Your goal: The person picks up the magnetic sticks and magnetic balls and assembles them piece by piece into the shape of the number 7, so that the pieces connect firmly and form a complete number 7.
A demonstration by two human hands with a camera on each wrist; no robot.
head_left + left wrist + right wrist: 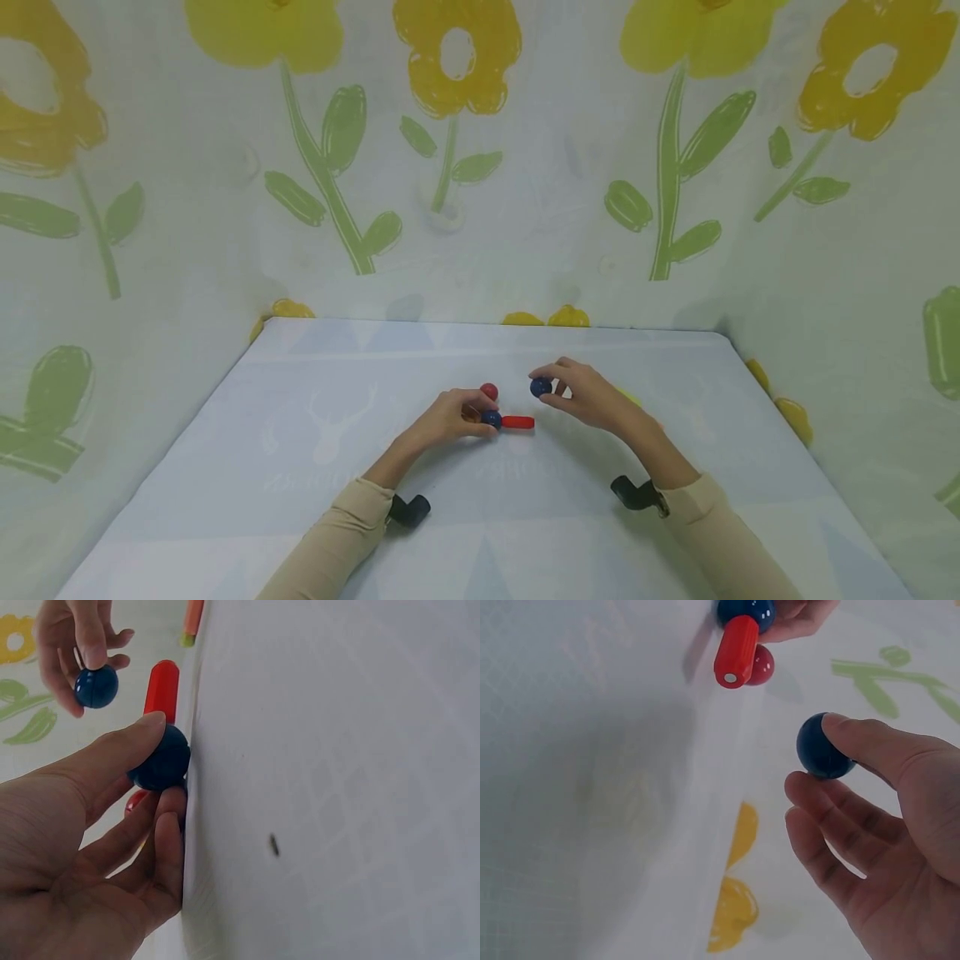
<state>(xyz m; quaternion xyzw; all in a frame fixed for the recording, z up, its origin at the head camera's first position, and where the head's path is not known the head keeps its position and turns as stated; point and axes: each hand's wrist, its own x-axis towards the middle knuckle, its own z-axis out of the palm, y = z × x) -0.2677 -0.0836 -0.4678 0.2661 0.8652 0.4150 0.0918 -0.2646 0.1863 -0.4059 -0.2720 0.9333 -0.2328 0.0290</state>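
Head view: a short red stick (518,422) is in the middle of things. It goes side to side, with its left end up against a dark blue ball (491,419). The left hand (448,417) pinches that ball, so it is the hand closest to the stick. The stick's other end is free and points right; the right wrist view shows a small pale dot (730,678) on that end. The right hand (587,395) pinches a second blue ball (541,387), which is apart from the free end, a bit to its right and higher up in the head view. From the left wrist view, this ball looks held up off the bench (525,525). A red ball (489,391) sits just past the left hand. A bit of a yellow-green thing (629,396) peeks out from behind the right arm (654,446).
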